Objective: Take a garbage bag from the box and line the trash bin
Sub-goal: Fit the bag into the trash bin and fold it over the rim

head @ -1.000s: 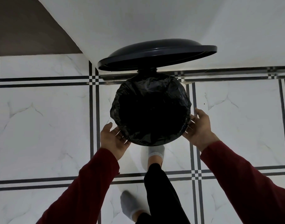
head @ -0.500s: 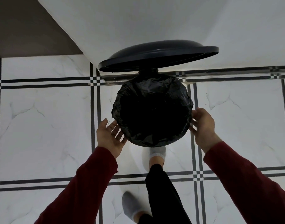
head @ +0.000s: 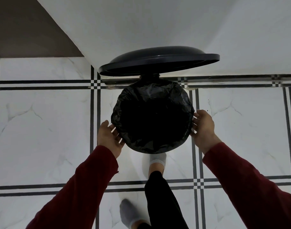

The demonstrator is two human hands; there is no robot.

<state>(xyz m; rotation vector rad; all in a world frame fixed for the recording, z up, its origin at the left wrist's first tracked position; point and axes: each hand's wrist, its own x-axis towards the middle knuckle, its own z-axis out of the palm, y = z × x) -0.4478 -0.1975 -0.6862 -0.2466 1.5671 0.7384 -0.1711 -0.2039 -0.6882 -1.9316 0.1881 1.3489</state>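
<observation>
With fingers spread, the left hand (head: 110,137) and right hand (head: 203,126) are pressing the garbage bag (head: 152,98) against the trash bin's sides, seemingly seating it, while a foot (head: 157,160) is apparently propping the lid (head: 158,62) open.

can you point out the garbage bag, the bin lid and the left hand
garbage bag (head: 152,96): head view, on the crinkled plastic folded over the bin's far rim
bin lid (head: 159,59): head view, on its domed top, raised open
left hand (head: 109,138): head view, on the open palm beside the bag

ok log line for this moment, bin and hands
lid up | bag over bin rim | left hand open at bag's left | right hand open at bag's right | foot at bin base
</observation>
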